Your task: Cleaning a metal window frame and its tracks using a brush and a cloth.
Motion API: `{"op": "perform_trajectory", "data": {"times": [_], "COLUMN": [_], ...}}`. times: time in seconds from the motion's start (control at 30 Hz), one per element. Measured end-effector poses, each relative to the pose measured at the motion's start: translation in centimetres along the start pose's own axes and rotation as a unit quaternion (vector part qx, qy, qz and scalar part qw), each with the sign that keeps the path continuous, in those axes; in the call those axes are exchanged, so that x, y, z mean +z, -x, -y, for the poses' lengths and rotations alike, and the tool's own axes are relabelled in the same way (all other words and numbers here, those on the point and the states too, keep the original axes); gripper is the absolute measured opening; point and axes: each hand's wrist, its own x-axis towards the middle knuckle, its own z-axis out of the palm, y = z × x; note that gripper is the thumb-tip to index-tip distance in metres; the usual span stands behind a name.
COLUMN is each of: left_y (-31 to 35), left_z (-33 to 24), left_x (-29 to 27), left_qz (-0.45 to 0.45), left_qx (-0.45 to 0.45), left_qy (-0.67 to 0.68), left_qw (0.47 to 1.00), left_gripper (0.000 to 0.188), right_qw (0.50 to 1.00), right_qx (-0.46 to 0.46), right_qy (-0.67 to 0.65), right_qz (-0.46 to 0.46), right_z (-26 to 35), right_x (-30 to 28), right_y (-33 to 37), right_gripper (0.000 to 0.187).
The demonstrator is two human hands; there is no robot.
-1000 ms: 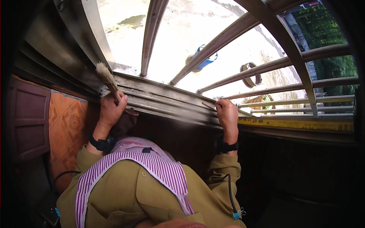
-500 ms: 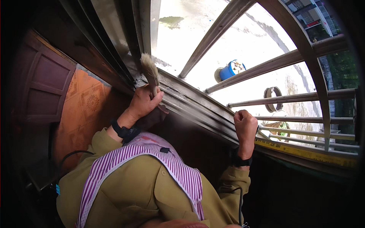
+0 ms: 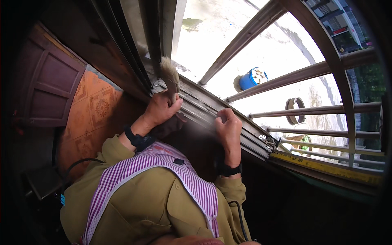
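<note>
My left hand (image 3: 160,109) is closed around a paintbrush (image 3: 170,75), its pale, worn bristles pointing up and away from me. Below that hand a dark reddish-brown end sticks out; whether it belongs to the brush I cannot tell. The grooved metal window track (image 3: 200,113) runs just beyond both hands. Over the track, a short way to the right of the brush, is my right hand (image 3: 229,127) with its fingers curled in. What they hold, if anything, is hidden. Further right along the sill lies a small heap of bits with pale rings (image 3: 268,141).
Metal bars (image 3: 290,79) cross the window opening. Outside stand a blue bucket (image 3: 246,81) and a dark round ring (image 3: 289,112). A yellow strip (image 3: 322,164) lies along the sill at right. At left are a brown panelled door (image 3: 53,83) and orange patterned floor tiles (image 3: 100,104).
My right hand has moved left along the track, toward the brush, uncovering the small heap on the sill. The brush stays in my left hand. The view has shifted slightly.
</note>
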Motion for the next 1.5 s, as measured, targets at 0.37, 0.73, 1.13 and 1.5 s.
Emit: {"op": "perform_trajectory", "data": {"times": [0.37, 0.73, 1.13, 1.5], "left_y": [0.2, 0.1, 0.1, 0.0], "left_z": [0.3, 0.3, 0.6, 0.5], "left_x": [-0.3, -0.2, -0.3, -0.2], "left_qz": [0.028, 0.044, 0.042, 0.028], "left_qx": [-0.025, -0.027, -0.016, -0.005], "left_qy": [0.010, 0.008, 0.010, 0.010], "left_qw": [0.999, 0.999, 0.999, 1.000], "left_gripper": [0.015, 0.016, 0.016, 0.014], "right_qw": [0.958, 0.942, 0.950, 0.946], "right_qx": [-0.084, -0.140, -0.142, -0.103], "right_qy": [0.245, 0.275, 0.243, 0.273], "right_qz": [0.122, 0.133, 0.137, 0.140], "right_z": [-0.4, -0.5, -1.3, -2.9], "right_x": [-2.3, -1.1, -2.4, -3.6], "right_y": [-1.0, -1.7, -1.9, -1.6], "right_gripper": [0.009, 0.004, 0.002, 0.003]}}
